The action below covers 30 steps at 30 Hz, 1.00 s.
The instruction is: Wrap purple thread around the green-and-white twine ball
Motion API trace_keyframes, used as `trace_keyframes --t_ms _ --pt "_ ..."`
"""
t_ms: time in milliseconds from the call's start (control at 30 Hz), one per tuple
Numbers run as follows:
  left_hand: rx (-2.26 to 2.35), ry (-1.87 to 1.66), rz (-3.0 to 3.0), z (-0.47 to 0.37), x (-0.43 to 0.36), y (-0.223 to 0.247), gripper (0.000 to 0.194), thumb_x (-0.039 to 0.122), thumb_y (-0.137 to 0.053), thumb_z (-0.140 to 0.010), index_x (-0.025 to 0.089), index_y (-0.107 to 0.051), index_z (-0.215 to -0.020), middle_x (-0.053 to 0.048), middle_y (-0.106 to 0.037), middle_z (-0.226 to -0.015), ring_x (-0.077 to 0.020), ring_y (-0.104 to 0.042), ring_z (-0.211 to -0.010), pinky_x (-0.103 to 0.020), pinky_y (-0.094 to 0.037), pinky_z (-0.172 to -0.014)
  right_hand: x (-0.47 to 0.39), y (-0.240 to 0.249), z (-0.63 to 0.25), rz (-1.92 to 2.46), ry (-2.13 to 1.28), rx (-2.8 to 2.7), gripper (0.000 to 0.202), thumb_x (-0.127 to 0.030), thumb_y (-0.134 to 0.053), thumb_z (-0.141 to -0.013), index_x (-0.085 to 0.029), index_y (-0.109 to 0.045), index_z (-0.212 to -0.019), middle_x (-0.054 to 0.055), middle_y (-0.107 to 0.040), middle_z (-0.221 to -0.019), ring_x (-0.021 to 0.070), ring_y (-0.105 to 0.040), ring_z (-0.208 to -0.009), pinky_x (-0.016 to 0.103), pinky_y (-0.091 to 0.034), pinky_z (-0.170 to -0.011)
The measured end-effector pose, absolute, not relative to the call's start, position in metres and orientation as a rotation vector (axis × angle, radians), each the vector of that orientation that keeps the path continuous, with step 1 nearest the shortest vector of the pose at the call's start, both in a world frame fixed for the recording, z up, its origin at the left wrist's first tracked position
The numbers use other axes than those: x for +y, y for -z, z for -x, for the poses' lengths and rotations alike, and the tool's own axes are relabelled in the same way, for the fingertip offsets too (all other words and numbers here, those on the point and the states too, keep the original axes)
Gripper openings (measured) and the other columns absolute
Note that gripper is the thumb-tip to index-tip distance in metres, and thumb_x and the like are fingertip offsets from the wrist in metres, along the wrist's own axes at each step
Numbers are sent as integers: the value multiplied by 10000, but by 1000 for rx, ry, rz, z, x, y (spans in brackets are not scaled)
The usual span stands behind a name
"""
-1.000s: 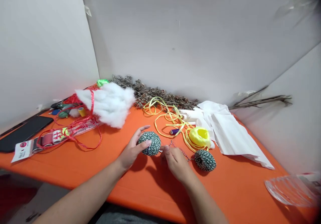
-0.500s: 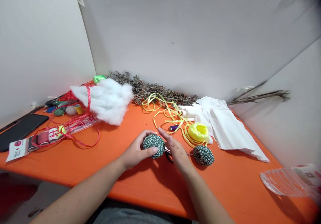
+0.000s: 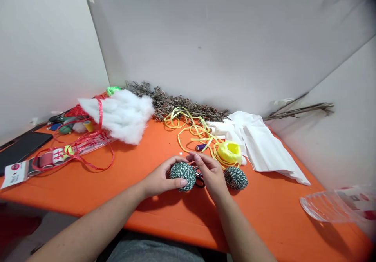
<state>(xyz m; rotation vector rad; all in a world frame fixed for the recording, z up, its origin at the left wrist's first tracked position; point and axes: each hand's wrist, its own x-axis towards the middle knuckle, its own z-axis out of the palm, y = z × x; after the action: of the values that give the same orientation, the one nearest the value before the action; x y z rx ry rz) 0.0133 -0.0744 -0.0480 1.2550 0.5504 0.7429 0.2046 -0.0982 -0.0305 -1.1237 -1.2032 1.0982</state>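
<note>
A ball of green-and-white twine [image 3: 183, 175] sits in my left hand [image 3: 158, 179], thumb across its front and fingers over its top. At the ball's upper right, my right hand [image 3: 214, 176] has thumb and fingertips pressed together; whatever is between them, perhaps a strand, is too small to make out. Black-handled scissors [image 3: 200, 180] lie behind and between the hands, partly covered. Just right of my right wrist, a second green-and-white twine ball [image 3: 236, 178] rests on the orange table [image 3: 164, 223].
White stuffing [image 3: 126, 113], red ribbon [image 3: 110, 167], thread spools [image 3: 46, 160] and a phone [image 3: 26, 148] are at left. Dried stems [image 3: 176, 105] line the wall. Yellow ribbon [image 3: 227, 152], a purple spool [image 3: 201, 147], white sheets [image 3: 270, 148] and a clear plastic container [image 3: 326, 205] stand rightward.
My right hand's outstretched fingers have curled into a pinch beside the twine ball. My left hand keeps its hold. The whole view has shifted slightly.
</note>
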Motion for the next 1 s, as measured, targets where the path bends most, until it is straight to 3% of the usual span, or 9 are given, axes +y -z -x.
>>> trace_keyframes --t_ms 233,433,533,767,1000 --pt "602 -773 -1255 -13 -72 48 602 428 -823 -736 197 -541 -1215 -110 -652 -1187 -267 -618 -1075 -384 -482 -924 -97 33 -207 1047 -1170 -1213 289 -407 -621 -903 -222 -781 -1057 100 -779 -1106 272 -713 -1041 412 -563 -897" --pt "602 -771 -1254 -14 -72 50 606 433 -833 -718 199 -565 -1209 -110 -660 -1183 -272 -620 -1070 -376 -487 -904 -98 27 -200 1125 -1065 -1220 238 -440 -723 -864 -211 -785 -872 73 -788 -895 232 -713 -881 363 -566 -824" --pt "605 -763 -1257 -14 -72 51 606 436 -833 -715 199 -567 -1204 -102 -665 -1140 -264 -626 -1031 -375 -489 -883 -98 26 -201 1142 -1041 -1218 264 -464 -702 -876 -209 -763 -852 66 -773 -874 219 -704 -827 338 -569 -756" --pt "620 -757 -1281 -14 -70 54 607 422 -828 -729 201 -558 -1225 -95 -654 -1171 -258 -608 -1061 -373 -478 -917 -98 27 -204 1116 -1082 -1216 296 -476 -651 -891 -206 -752 -957 86 -776 -956 236 -713 -900 346 -569 -775" --pt "621 -745 -1294 -14 -71 54 587 422 -824 -735 197 -574 -1217 -82 -659 -1114 -236 -615 -1001 -346 -494 -869 -98 28 -201 1152 -1050 -1205 313 -496 -787 -785 -196 -701 -798 49 -737 -779 197 -665 -728 314 -531 -686"
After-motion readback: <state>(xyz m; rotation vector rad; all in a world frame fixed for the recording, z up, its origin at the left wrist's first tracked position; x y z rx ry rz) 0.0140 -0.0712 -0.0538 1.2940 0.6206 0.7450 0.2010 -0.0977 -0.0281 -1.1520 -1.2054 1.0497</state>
